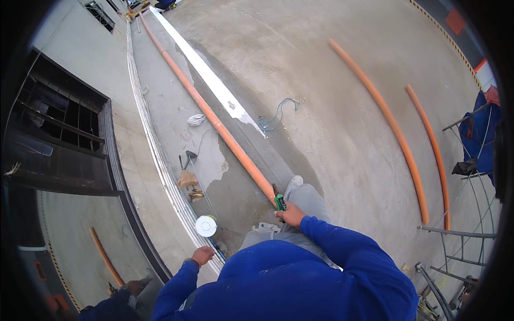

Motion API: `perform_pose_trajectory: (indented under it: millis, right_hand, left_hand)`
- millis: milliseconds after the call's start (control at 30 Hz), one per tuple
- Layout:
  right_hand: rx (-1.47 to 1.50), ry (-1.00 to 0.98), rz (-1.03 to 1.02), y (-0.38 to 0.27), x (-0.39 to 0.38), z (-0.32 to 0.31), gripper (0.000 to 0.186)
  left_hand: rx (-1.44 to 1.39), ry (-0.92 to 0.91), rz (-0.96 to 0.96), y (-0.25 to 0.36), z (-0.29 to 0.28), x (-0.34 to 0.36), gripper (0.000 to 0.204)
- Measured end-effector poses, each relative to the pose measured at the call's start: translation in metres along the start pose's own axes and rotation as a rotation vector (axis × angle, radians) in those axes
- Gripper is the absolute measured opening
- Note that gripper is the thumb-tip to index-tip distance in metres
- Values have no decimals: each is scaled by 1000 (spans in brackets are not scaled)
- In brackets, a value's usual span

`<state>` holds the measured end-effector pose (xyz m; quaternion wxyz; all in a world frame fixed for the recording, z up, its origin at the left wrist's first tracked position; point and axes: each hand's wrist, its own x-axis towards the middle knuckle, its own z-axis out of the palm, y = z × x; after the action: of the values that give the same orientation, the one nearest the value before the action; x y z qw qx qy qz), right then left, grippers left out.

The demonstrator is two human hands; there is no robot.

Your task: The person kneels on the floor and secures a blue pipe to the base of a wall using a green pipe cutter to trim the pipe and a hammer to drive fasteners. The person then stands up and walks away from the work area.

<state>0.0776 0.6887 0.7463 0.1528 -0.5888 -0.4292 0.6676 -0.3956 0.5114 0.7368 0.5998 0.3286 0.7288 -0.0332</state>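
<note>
My right hand (292, 215) is closed around a green-and-black hand tool (280, 202) that looks like pliers, its dark tip pointing away from me. That tool is over the near end of a long orange pipe (225, 134) lying on the floor. Lower and to the left, my left hand (203, 255) has its fingers curled together; anything between them is too small to make out. It is beside a bundle of long white pipes (155, 144) along the wall base. Just beyond it stands a round container with a white lid (206, 226).
Yellow-handled tools (196, 195), a brown scrap (187, 179) and a white bundle of cord (196, 120) lie left of the orange pipe. A white strip (198, 64) and a teal cord (279, 113) lie to its right. Farther right are two orange pipes (385, 112) and metal frames (460, 232).
</note>
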Motion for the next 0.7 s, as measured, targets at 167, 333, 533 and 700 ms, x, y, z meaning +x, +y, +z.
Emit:
perform_pose_trajectory:
  millis: [167, 333, 533, 700]
  right_hand:
    - [-76, 201, -36, 35, -16, -120, 40]
    - [-22, 583, 293, 184, 10, -216, 56]
    - [181, 619, 666, 325, -47, -254, 45]
    - [83, 476, 650, 261, -90, -317, 53]
  left_hand:
    - [73, 225, 549, 222, -58, 88, 30]
    - [175, 63, 695, 442, 22, 105, 31]
    - [823, -237, 760, 535, 140, 164, 34]
    - [627, -308, 505, 567, 136, 200, 37]
